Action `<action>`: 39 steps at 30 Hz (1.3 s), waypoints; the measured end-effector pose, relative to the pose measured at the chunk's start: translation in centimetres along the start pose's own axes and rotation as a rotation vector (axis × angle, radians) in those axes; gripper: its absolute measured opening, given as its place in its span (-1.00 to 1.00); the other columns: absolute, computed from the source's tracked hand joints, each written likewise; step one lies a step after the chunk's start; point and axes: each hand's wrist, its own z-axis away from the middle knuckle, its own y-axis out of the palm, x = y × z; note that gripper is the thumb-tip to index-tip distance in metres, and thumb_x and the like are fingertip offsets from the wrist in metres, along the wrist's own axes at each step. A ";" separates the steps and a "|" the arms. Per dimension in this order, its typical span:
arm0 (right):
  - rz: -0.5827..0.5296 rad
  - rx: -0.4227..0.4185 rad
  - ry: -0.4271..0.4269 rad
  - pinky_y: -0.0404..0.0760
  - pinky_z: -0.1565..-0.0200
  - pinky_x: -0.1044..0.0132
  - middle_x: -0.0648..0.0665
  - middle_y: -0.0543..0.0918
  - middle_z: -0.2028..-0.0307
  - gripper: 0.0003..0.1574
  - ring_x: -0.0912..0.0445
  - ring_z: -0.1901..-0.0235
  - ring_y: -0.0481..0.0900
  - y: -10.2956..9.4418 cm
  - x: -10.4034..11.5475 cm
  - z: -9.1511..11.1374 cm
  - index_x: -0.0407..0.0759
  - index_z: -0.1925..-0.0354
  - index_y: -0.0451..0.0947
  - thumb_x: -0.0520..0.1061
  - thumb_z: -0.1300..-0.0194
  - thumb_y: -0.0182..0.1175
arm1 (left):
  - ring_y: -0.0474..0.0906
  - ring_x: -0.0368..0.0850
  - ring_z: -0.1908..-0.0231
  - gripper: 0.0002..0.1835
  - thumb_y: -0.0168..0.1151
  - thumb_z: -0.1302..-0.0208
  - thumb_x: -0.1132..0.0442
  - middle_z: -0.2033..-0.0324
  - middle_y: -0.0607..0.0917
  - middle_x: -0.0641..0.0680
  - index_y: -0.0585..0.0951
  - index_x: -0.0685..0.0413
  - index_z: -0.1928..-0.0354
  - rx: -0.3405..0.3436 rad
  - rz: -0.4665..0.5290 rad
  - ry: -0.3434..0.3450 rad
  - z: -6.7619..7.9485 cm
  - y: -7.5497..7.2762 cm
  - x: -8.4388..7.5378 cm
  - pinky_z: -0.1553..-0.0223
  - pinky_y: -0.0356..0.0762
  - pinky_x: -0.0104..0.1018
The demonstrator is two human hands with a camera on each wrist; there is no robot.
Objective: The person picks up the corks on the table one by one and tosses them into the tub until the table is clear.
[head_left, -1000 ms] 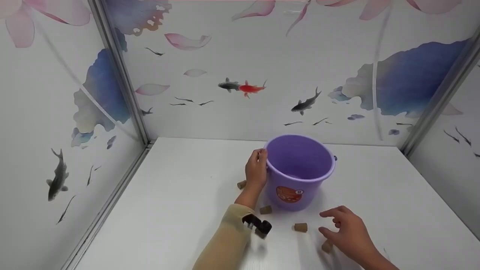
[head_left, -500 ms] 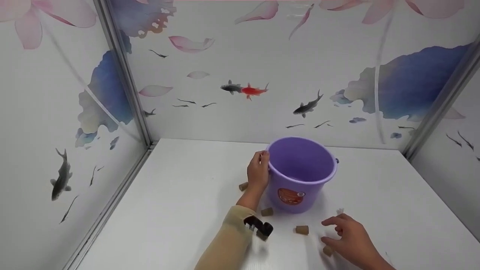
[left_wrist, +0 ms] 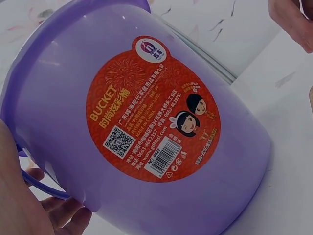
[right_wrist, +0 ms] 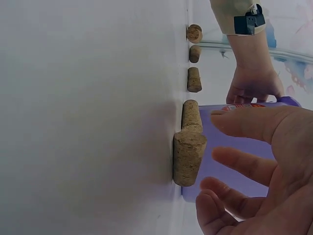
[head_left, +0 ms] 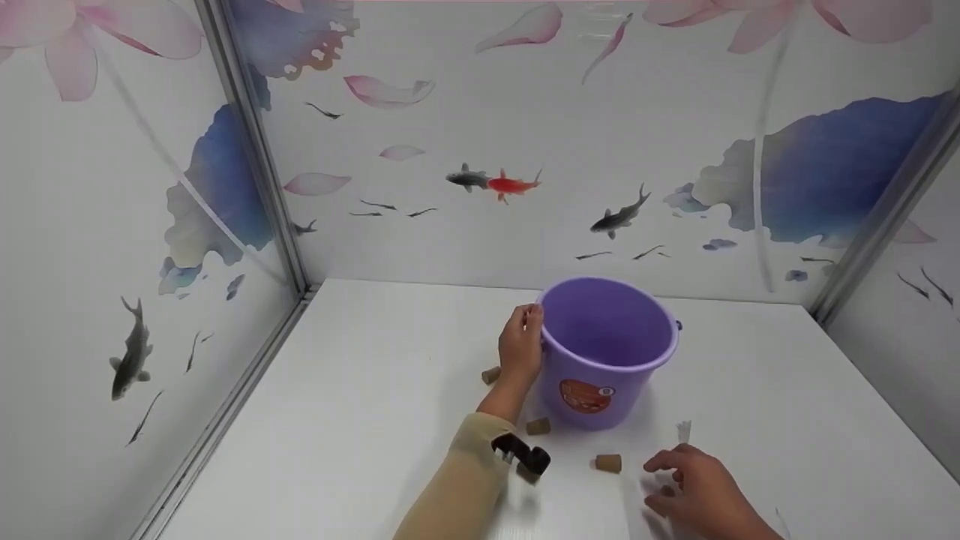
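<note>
A purple bucket point(head_left: 631, 390) with a red round label stands upright on the white table. My left hand point(head_left: 520, 346) grips its left side at the rim, and the left wrist view shows fingers by the purple handle point(left_wrist: 41, 187). To the right of the bucket, my right hand point(head_left: 703, 484) is held low with thumb and fingers apart, nothing pinched between them. Just past its fingertips in the right wrist view, a tapered cork point(right_wrist: 190, 159) stands out nearest. A second cork point(head_left: 608, 463) lies left of that hand.
More corks lie on the table: one in front of the bucket point(head_left: 538, 426), another cork point(head_left: 491, 375) behind the left forearm, and a cork point(head_left: 528, 475) partly hidden by the black wrist camera point(head_left: 520, 452). Painted wall panels point(head_left: 420, 247) enclose the table's back and sides.
My right hand has come down lower toward the nearest cork, which its fingers now mostly cover in the head view. The left hand keeps its hold on the bucket. The head view shifts slightly.
</note>
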 end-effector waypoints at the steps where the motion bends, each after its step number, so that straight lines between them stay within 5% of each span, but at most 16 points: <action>1: 0.001 0.007 -0.009 0.69 0.07 0.04 0.02 0.67 0.21 -0.59 0.07 0.17 0.64 0.0 -0.1 0.0 0.02 0.16 0.77 -0.11 0.01 0.68 | 0.63 0.07 -0.23 -0.51 -0.07 -0.65 -0.15 -0.18 0.74 0.12 0.67 0.00 -0.19 0.001 -0.002 -0.001 0.0 0.0 0.0 -0.24 0.59 0.08; 18: -0.005 0.120 0.028 0.54 0.22 0.17 -0.02 0.60 0.37 -0.76 0.08 0.32 0.51 0.8 0.1 0.2 -0.02 0.33 0.76 -0.30 -0.05 0.55 | 0.65 0.03 -0.17 -0.51 -0.08 -0.65 -0.14 -0.17 0.75 0.11 0.67 0.00 -0.20 -0.002 -0.026 0.004 -0.1 0.1 0.3 -0.21 0.60 0.04; 33: -0.029 0.127 0.068 0.54 0.26 0.16 -0.07 0.57 0.39 -0.79 0.04 0.34 0.50 1.1 0.4 0.5 -0.04 0.45 0.73 -0.36 -0.06 0.40 | 0.65 -0.10 0.03 -0.52 -0.07 -0.63 -0.13 -0.03 0.77 0.08 0.68 0.01 -0.17 -0.003 -0.019 0.003 -0.1 0.0 0.4 -0.08 0.62 -0.07; 39: -0.025 0.114 0.105 0.53 0.25 0.15 -0.08 0.57 0.38 -0.79 0.04 0.33 0.50 1.2 0.6 0.5 -0.04 0.46 0.71 -0.36 -0.06 0.39 | 0.64 -0.06 -0.06 -0.51 -0.07 -0.63 -0.15 -0.10 0.76 0.08 0.68 -0.02 -0.18 -0.001 -0.019 -0.009 -0.1 0.1 0.2 -0.15 0.60 -0.02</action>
